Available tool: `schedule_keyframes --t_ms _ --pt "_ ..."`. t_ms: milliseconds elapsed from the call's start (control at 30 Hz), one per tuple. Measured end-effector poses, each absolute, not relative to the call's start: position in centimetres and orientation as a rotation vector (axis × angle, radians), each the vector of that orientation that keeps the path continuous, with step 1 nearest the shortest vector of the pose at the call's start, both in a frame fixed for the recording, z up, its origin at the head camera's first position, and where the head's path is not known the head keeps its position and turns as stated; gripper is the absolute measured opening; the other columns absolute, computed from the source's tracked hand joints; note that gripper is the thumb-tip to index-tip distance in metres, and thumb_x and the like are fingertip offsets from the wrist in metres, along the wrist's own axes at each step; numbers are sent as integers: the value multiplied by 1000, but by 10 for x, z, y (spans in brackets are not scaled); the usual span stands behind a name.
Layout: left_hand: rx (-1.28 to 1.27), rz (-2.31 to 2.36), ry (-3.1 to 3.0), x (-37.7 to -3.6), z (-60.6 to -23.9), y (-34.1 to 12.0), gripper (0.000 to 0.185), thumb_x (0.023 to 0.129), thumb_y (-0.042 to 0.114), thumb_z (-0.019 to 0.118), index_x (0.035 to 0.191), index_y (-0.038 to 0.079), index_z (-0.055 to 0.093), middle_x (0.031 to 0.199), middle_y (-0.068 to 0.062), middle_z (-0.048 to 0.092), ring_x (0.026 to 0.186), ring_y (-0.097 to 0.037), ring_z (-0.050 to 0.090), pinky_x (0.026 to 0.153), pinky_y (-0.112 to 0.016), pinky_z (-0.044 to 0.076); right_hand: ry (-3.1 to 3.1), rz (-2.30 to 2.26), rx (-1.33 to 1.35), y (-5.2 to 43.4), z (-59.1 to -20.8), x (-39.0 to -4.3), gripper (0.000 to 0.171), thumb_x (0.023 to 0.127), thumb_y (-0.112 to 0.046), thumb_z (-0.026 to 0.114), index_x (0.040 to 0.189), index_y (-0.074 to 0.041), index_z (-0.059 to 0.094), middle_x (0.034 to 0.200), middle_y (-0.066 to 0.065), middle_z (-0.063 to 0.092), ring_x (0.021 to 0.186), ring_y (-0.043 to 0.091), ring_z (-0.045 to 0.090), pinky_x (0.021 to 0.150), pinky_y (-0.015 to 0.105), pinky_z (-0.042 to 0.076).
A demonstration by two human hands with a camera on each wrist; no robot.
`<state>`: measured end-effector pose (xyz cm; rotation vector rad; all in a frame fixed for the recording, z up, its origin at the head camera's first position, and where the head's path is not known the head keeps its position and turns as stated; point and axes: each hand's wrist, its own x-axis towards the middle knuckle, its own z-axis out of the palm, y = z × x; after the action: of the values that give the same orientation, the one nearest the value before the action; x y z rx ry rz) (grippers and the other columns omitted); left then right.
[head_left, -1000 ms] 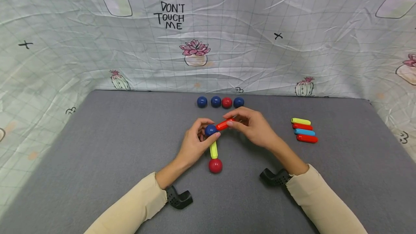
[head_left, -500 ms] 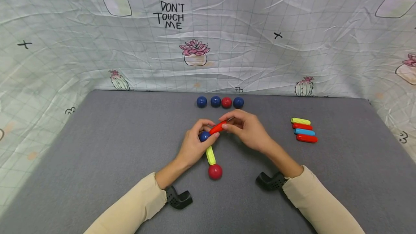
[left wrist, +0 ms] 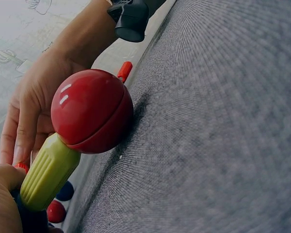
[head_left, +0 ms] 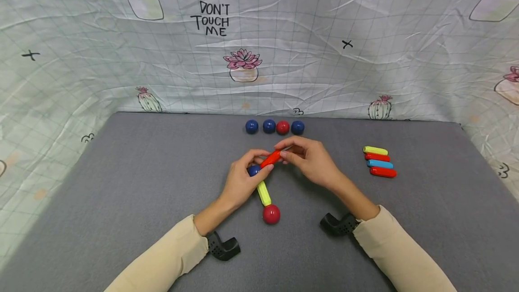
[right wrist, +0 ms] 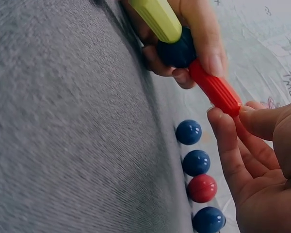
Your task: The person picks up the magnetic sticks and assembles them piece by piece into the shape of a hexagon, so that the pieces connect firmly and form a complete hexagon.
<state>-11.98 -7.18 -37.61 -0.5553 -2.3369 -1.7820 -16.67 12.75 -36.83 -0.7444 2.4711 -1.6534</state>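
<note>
In the head view, my left hand (head_left: 238, 180) grips a dark blue ball (head_left: 253, 171). Its thumb also lies against a red ribbed stick (head_left: 270, 159), which meets that ball. The stick's other end is pinched between the thumb and fingers of my right hand (head_left: 313, 162). From the same blue ball a yellow ribbed stick (head_left: 264, 193) runs toward me and ends in a red ball (left wrist: 92, 110), large in the left wrist view. The right wrist view shows the red stick (right wrist: 216, 89) in line with the blue ball (right wrist: 177, 50), its joint partly covered by the left thumb.
Beyond the hands stands a row of loose balls, blue ones (head_left: 252, 126) and a red one (head_left: 282, 127). Off to the right lie a yellow stick (head_left: 375, 150), a blue stick (head_left: 380, 164) and two red sticks (head_left: 383, 172). Printed cloth (head_left: 308, 66) hangs behind the grey table (head_left: 162, 157).
The blue ball has shifted left and nearer to me, and the red stick has followed it. My right hand has moved slightly left. The red ball end has come a little nearer.
</note>
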Motion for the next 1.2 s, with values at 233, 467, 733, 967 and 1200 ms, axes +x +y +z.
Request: schedule_keyframes --t_ms 233,467,733,967,1200 --pt "-550 -1755 -2324 -119 -374 -70 25 85 1 71 109 -3 65 83 -13 64 68 -21 54 60 -24 38 2639 -1547 -677 140 -363 -173 22 92 -15 65 112 -7 66 99 4 68 78 25 65 69 40 53" --pt "-559 -1759 -2320 -118 -372 -70 26 85 1 71 110 -2 65 82 -13 64 69 -22 54 60 -24 39 2832 -1505 -557 152 -357 -189 23 93 -19 65 115 -10 66 108 6 65 89 19 61 78 39 49" --pt "-553 -1727 -2312 -118 -375 -71 25 84 1 72 108 -1 66 81 -13 65 68 -22 55 58 -27 39 2934 -1419 -490 155 -363 -206 30 92 -14 65 122 -13 64 119 6 60 99 22 57 85 44 48" --pt "-542 -1715 -2314 -119 -378 -72 25 84 2 72 109 1 67 81 -11 65 64 -20 52 56 -28 38 2973 -1311 -533 153 -377 -217 34 90 -11 68 124 -12 63 123 8 58 94 25 57 74 41 46" --pt "-564 -1713 -2296 -119 -378 -72 24 85 0 71 108 -1 66 85 -14 67 72 -23 59 61 -38 43 2986 -1216 -608 150 -384 -223 36 89 -7 68 125 -6 62 133 11 53 95 27 58 78 42 45"
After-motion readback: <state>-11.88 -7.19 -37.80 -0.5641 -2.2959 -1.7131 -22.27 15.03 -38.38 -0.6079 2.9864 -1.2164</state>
